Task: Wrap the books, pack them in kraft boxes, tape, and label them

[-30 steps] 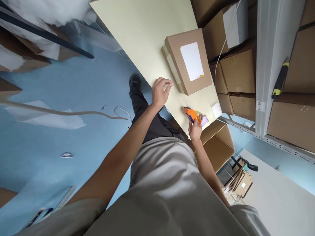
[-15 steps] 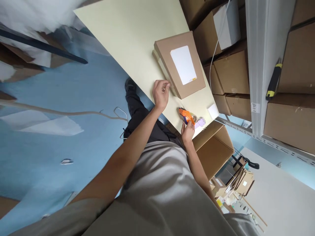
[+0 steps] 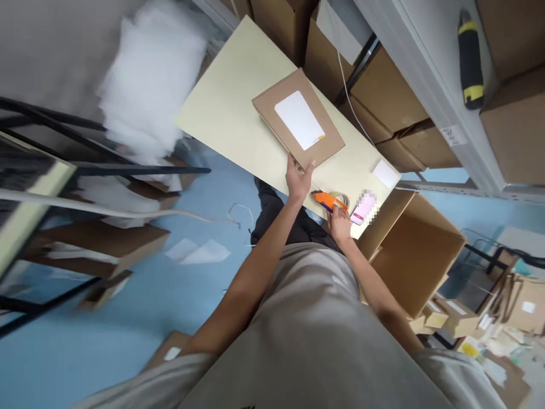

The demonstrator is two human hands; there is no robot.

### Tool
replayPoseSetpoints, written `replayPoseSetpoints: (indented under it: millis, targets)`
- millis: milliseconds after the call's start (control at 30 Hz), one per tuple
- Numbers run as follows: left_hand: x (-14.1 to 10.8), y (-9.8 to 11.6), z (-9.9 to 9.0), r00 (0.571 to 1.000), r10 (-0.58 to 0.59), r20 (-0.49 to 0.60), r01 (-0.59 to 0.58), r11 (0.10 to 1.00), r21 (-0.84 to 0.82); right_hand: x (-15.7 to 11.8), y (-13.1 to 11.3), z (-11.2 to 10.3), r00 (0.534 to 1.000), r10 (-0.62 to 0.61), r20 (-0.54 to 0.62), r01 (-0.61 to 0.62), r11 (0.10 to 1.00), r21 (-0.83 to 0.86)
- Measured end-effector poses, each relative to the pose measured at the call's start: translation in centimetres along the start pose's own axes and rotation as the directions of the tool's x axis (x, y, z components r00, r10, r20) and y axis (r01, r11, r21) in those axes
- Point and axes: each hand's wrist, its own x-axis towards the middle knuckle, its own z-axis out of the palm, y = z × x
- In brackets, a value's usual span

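Observation:
A flat cardboard box with a white label lies on the pale yellow table. My left hand grips the box's near corner, thumb on one side and fingers on the other. Close to the table's near edge, my right hand is closed on an orange and blue tape dispenser with a tape roll at it. Just right of the dispenser lies a phone with a pinkish screen, partly pixelated.
A small white card lies at the table's right end. An open cardboard carton stands beyond that end. Shelves of boxes run behind, with a black and yellow cutter on the rail. White packing sheets are piled at left.
My left hand has gone from beside the box to a grip on its near corner. The right hand stays on the tape dispenser. The camera view has turned.

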Motion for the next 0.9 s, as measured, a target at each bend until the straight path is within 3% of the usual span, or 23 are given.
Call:
replayPoseSetpoints:
  millis: [133,233,367,667,767,900]
  targets:
    - [1.6,0.8,-6.3,0.982,0.019,0.186,-0.040,0.993,0.111,0.5,-2.6,0.4,0.987,-0.155,0.049,0.153,0.988,0.031]
    - [1.9,1.7,-8.9,0.972,-0.001,0.235,-0.053,0.973,0.224,1.1,-4.9,0.3,0.973,-0.221,0.071,0.217,0.974,0.058]
    - [1.7,1.8,-8.6,0.973,-0.011,0.230,-0.063,0.947,0.314,1.2,-6.2,-0.2,0.970,-0.206,0.127,0.196,0.976,0.091]
    - [1.8,1.0,-8.1,0.969,-0.024,0.244,-0.054,0.950,0.307,0.3,-4.5,-1.9,0.966,-0.175,0.190,0.155,0.981,0.117]
    - [1.6,0.9,-7.7,0.970,-0.027,0.243,-0.045,0.957,0.285,-1.2,-2.2,-2.3,0.968,-0.150,0.202,0.131,0.986,0.106]
    - [1.6,0.5,-7.2,0.969,-0.002,0.246,-0.061,0.967,0.247,-4.3,4.0,-3.2,0.970,-0.032,0.242,0.028,0.999,0.022]
